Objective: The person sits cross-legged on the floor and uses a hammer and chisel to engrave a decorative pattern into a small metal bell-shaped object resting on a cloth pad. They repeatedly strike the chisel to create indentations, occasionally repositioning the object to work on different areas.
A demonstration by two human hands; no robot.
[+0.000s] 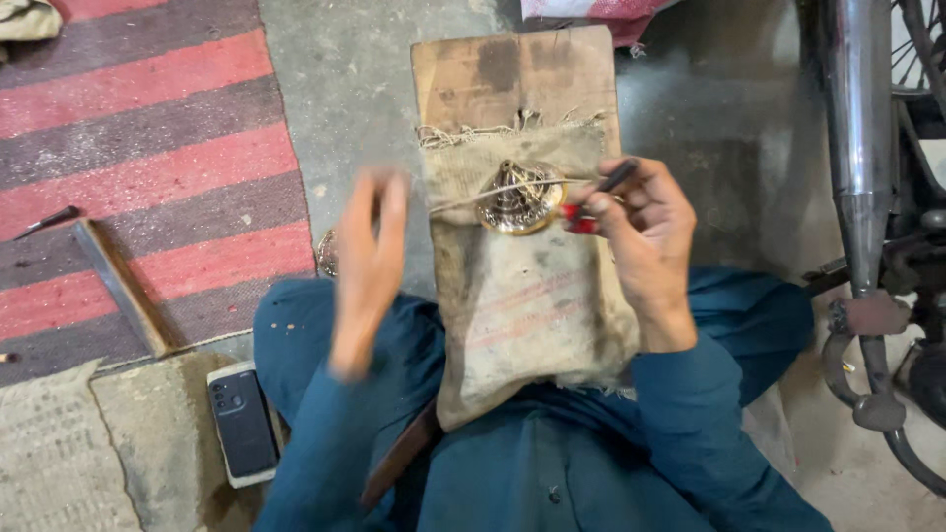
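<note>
- A red and grey striped rug (148,148) covers the floor far left of the burlap-wrapped wooden board (512,89), with a flat metal bar (120,286) lying across its stripes.
- A dark smartphone (241,424) lies on the concrete well left of the board's near end, beside the person's teal-clad knee.
- The left hand (370,261) is raised just left of the board, blurred, fingers spread and holding nothing.
- A round brass ornament (519,197) with a raised cone centre rests on the burlap, at the board's middle; a thin rod crosses over it.
- The right hand (641,232), at the board's right edge, is closed around a red-handled tool (591,202) whose tip touches the ornament's rim.
- A motorcycle exhaust pipe (859,128) stands far right of the board.
</note>
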